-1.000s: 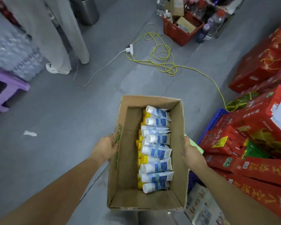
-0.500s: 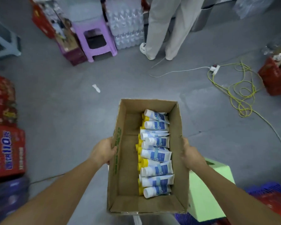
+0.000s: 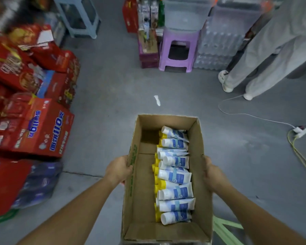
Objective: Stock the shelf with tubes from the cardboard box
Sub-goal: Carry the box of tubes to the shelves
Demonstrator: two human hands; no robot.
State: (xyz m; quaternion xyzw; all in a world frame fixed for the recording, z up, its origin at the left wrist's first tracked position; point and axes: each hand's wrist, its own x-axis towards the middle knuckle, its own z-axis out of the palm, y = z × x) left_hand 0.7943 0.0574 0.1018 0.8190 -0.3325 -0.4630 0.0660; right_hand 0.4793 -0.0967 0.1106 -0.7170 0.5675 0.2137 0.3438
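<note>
An open cardboard box point(image 3: 140, 183) is carried in front of me above the grey floor. Several white and blue tubes point(image 3: 174, 175) with yellow caps lie stacked in a row along its right half; the left half is bare cardboard. My left hand point(image 3: 119, 169) grips the box's left wall from outside, fingers curled under it. My right hand point(image 3: 213, 174) grips the right wall the same way. No shelf is in view.
Red cartons point(image 3: 34, 128) are piled at the left. A purple stool point(image 3: 178, 50), packs of water bottles point(image 3: 217, 48) and a blue stool point(image 3: 79, 16) stand ahead. A person's legs point(image 3: 265, 55) are at the right, with a white cable point(image 3: 251, 115) and yellow cord point(image 3: 300, 156) on the floor.
The view has swung left with the box held steady: the red crate and cartons at the right left the frame, the red cartons at the left and the stools came in.
</note>
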